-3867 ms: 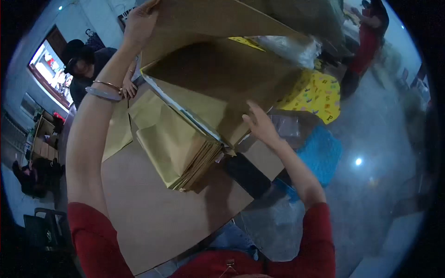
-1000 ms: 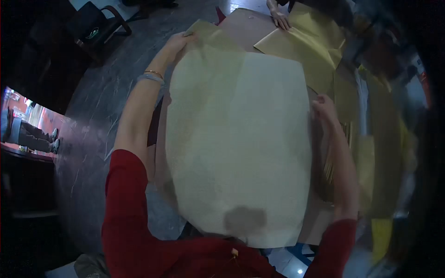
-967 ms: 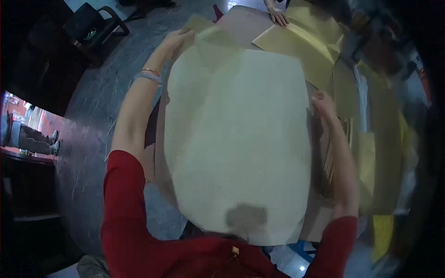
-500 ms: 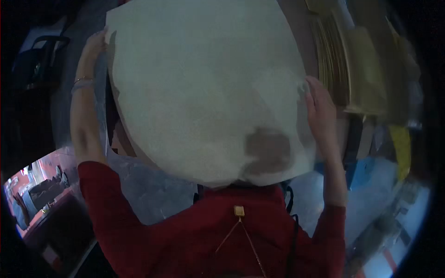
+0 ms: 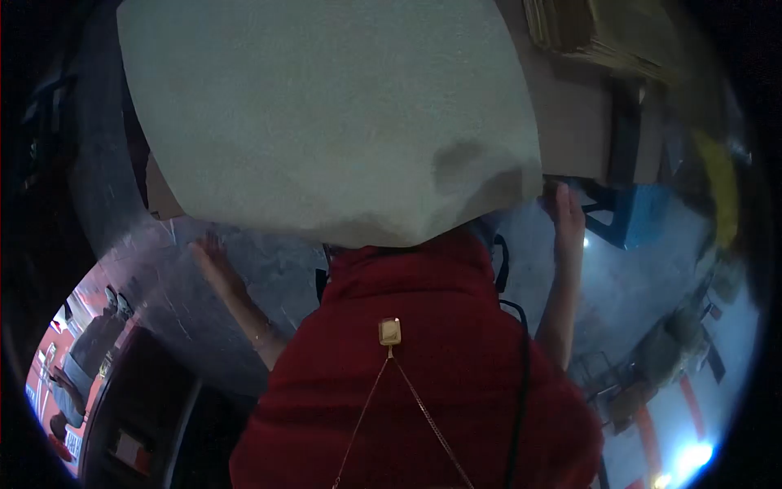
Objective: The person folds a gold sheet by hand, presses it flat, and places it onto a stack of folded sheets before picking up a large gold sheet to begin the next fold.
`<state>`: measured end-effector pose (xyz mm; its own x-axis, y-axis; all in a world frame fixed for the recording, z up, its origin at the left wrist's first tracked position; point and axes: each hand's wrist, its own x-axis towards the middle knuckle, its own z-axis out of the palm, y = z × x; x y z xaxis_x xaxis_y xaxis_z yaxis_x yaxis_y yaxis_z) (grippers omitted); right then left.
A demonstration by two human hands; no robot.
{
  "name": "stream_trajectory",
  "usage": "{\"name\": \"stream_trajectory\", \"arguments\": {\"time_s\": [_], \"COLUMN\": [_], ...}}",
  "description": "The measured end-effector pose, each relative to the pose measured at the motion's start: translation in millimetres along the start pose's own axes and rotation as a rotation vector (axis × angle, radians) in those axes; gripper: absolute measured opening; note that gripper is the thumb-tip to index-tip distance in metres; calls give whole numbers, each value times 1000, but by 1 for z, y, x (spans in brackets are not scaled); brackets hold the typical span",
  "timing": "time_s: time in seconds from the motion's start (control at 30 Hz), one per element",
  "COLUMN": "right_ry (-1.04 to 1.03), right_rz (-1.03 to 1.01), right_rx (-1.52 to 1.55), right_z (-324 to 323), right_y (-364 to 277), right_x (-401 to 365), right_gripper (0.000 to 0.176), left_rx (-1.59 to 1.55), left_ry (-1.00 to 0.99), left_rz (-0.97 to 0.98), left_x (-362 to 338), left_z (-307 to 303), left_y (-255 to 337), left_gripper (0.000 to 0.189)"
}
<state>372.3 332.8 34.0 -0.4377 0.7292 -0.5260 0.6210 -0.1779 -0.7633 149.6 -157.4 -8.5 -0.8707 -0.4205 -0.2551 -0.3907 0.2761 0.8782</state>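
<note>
A large pale sheet (image 5: 326, 114), like paper or thin board, spreads in front of my body, its near edge curving down close to my red shirt. A dark shadow lies on its lower right part. My left hand (image 5: 212, 259) is off the sheet, below its lower left edge, slightly blurred, with fingers stretched out and nothing in them. Just beyond the sheet's lower right corner, my right hand (image 5: 568, 213) points upward with straight fingers. It appears apart from the sheet and holds nothing visible.
A stack of brown sheets (image 5: 562, 28) lies at upper right on a brown cardboard surface (image 5: 574, 122). Below stands a blue stool-like object (image 5: 643, 216). A dark table (image 5: 134, 407) is at lower left, with another person (image 5: 81, 359) beyond. Grey floor (image 5: 252, 273) surrounds me.
Both hands have left the sheet's side edges and come down toward my body, the left one farther. The view has shifted, and the sheet sits higher in it.
</note>
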Motion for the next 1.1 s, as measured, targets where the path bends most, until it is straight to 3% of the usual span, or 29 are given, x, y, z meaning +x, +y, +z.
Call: {"name": "stream_trajectory", "arguments": {"time_s": [0.03, 0.1, 0.17, 0.2, 0.23, 0.3, 0.37, 0.47, 0.53, 0.6, 0.67, 0.73, 0.77, 0.9, 0.93, 0.97, 1.0, 1.1], "right_ry": [-103, -158, -272, -259, -244, -263, -83, -78, -87, -139, -78, -67, -78, -83, -76, -53, -31, -104], "right_rz": [12, 43, 26, 30, 34, -33, -99, -81, -156, -146, -82, -359, -349, -388, -403, -256, -111, -164], "right_rx": [163, 194, 228, 205, 179, 102, -76, -38, -192, -121, -74, -275, -317, -406, -421, -239, -52, -167], "right_z": [4, -4, 0, -1, 1, 5, 11, 9, 4, 14, 21, 15, 10, 13, 20, 28, 35, 23], "right_y": [-7, 8, 2, 6, 3, -1, -4, 2, 10, 12, 6, 21, 25, 18, 11, 3, -4, 1], "right_x": [0, 14, 16, 19, 20, 16, 14, 24, 29, 27, 28, 36, 39, 31, 24, 17, 12, 16], "right_gripper": [36, 34, 29, 27, 25, 25, 28, 33, 32, 31, 32, 33, 34, 34, 34, 31, 29, 26], "left_rx": [-229, -586, -552, -555, -228, 94, -15, -82, -39, 0, -165, -360, -368, 29, -126, -282, -245, -118], "left_ry": [-240, -303, -433, -386, -379, -323, -403, -446, -366, -305, -341, -397, -392, -417, -434, -452, -390, -392], "left_rz": [-111, -435, -210, -189, -192, -208, -19, -31, -38, -49, -112, -149, -145, -194, -191, -192, -192, -206], "left_x": [-3, 1, 5, 9, 12, 7, -9, 2, -9, -12, -10, -11, -12, -25, -24, -22, -23, -24], "left_z": [6, 15, 13, 9, 6, 2, 14, 6, 7, 4, 7, 13, 9, 7, 7, 7, 7, 4], "left_y": [-5, -5, -18, -18, -12, -4, 23, 7, 22, 22, 11, 7, 9, 29, 21, 14, 13, 25], "left_gripper": [82, 89, 78, 78, 66, 55, 33, 33, 31, 31, 33, 39, 39, 40, 40, 40, 39, 37]}}
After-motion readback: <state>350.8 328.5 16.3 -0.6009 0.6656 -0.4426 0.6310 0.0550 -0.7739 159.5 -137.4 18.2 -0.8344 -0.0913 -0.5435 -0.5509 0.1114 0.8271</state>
